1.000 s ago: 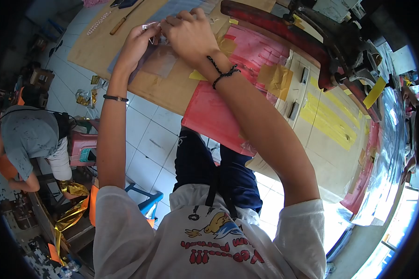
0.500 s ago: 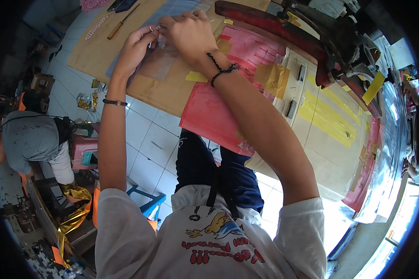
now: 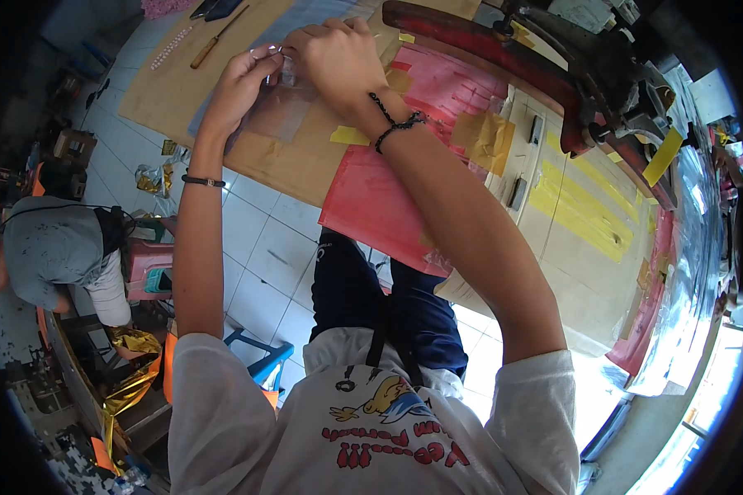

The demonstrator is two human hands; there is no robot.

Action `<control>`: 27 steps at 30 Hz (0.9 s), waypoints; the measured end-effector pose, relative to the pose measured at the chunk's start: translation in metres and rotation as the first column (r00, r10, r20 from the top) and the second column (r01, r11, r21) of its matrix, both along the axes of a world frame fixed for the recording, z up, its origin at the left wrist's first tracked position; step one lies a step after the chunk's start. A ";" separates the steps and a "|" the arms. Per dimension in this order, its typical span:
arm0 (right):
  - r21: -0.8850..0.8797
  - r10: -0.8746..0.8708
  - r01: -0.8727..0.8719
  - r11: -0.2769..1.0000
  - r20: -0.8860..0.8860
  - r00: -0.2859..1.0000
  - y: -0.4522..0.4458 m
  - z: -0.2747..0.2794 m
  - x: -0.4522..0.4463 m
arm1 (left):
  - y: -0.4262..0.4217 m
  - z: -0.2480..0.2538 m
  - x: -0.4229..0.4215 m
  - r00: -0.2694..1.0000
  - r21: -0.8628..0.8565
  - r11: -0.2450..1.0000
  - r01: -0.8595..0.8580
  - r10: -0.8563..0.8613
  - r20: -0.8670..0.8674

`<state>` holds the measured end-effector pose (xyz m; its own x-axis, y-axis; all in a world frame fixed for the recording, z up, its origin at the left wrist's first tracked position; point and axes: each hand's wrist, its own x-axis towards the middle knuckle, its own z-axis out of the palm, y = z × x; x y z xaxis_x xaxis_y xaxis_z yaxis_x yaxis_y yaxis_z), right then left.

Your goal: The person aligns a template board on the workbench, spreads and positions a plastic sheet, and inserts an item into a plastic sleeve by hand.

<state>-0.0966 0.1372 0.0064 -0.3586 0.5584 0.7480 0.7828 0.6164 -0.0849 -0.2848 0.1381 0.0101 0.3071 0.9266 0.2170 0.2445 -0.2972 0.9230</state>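
Both hands are raised over the far part of the brown tabletop (image 3: 165, 99), nearly touching. My left hand (image 3: 241, 82) is closed in a pinch on a small piece of clear plastic (image 3: 282, 76). Just to its right, my right hand (image 3: 334, 62) is closed too, knuckles up, at the same plastic; its fingertips are largely hidden. Beneath them lie clear plastic sheets (image 3: 276, 115) on the board. A red sheet (image 3: 367, 194) with yellow tape (image 3: 349, 135) is under my right forearm.
A red and black machine arm (image 3: 487, 54) spans the upper right above a taped cream board (image 3: 586, 272). A screwdriver (image 3: 215, 41) lies at the upper left. On the left, a person in grey (image 3: 58, 247) bends beside a pink stool (image 3: 149, 268). A blue stool (image 3: 260, 359) stands below.
Since a second ago, the view has shifted slightly and both hands remain close together at the plastic. The person on the left has bent lower and moved an arm.
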 end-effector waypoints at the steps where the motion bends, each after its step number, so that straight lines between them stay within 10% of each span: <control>1: 0.007 0.006 -0.006 1.000 -0.004 1.000 0.000 0.000 0.000 | 0.000 -0.001 -0.001 1.000 0.003 1.000 0.004 -0.004 -0.007; 27: -0.047 0.075 -0.072 0.996 0.055 0.996 0.003 -0.001 -0.004 | 0.004 -0.004 -0.002 1.000 -0.025 1.000 0.009 -0.009 0.000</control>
<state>-0.1006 0.1400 0.0057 -0.4410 0.5615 0.7002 0.7398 0.6691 -0.0707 -0.2867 0.1425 0.0060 0.3158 0.9289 0.1934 0.2423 -0.2760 0.9301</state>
